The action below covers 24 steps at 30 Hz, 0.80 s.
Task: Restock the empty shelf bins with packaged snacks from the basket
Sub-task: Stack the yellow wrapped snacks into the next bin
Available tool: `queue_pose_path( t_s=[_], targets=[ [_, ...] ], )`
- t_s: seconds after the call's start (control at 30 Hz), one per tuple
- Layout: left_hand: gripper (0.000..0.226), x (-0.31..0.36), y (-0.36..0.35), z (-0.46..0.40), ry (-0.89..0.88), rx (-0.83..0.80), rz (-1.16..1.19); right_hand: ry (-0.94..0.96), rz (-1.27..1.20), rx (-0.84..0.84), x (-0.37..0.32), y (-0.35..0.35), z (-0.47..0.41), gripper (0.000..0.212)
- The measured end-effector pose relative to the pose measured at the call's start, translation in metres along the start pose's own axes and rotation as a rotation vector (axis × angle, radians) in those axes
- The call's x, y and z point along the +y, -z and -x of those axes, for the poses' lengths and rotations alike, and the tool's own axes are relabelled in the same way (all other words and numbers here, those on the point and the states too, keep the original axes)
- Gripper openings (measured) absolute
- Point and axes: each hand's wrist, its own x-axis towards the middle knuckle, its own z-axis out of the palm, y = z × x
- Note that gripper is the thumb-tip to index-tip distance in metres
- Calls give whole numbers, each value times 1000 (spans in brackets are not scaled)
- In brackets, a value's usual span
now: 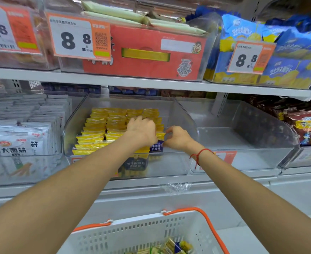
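Rows of yellow snack packets [103, 125] with dark blue labels fill the left and middle of a clear plastic shelf bin [184, 116]. My left hand [142, 130] lies over the packets at the right end of the rows, fingers curled down onto them. My right hand [176, 138] is just to its right, pinching the edge of a packet [156, 145] at the front right of the stack. Below, the white basket [132, 233] with orange handles holds a few more packets [176, 247].
To the right stands an empty clear bin [242, 136]. White noodle-snack packs [22, 140] fill the bin on the left, red-brown bags [308, 129] the far right one. The upper shelf [151, 83] carries price tags, an orange box and blue bags.
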Motion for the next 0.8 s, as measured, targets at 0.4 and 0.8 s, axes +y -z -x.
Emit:
queue_pose_path(
  t_s=[0.4, 0.8],
  targets=[
    [27, 8, -23, 143, 65, 172, 558, 85, -442, 297, 53, -11, 147, 30],
    [26, 33, -182, 215, 84, -429, 616, -393, -98, -396, 189, -147, 215, 7]
  ],
)
